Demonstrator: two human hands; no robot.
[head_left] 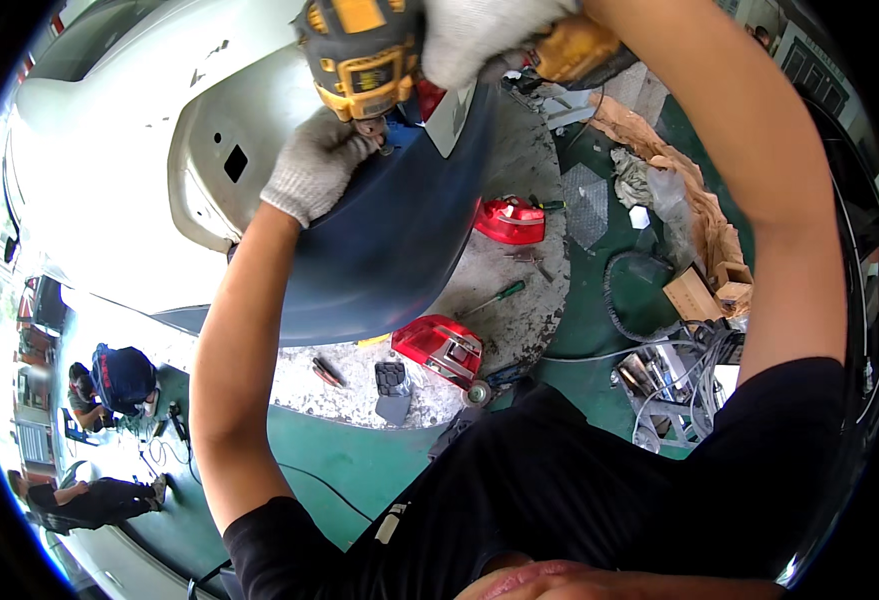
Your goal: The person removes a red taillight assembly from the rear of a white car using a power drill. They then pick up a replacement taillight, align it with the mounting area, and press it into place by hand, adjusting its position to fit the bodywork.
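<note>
My right hand [484,38], in a white knit work glove, is wrapped around the handle of a yellow and black cordless drill [364,62]. The drill reaches leftward from the hand, over the top edge of a dark blue car bumper [374,245]. My left hand [317,165], gloved alike, has its fingers pinched together just below the drill's front end. A small metal piece shows at those fingertips, too small to name. Behind the left hand is the pale car body [109,170], with a recessed panel [209,140] that has holes in it.
Two red tail lights [512,220] [439,345], a green-handled screwdriver [504,292] and pliers [326,372] lie on a worn round platform [549,310]. Brown paper [674,155], a cardboard box [692,296] and cables lie right. Two people [124,380] [89,500] are at far left.
</note>
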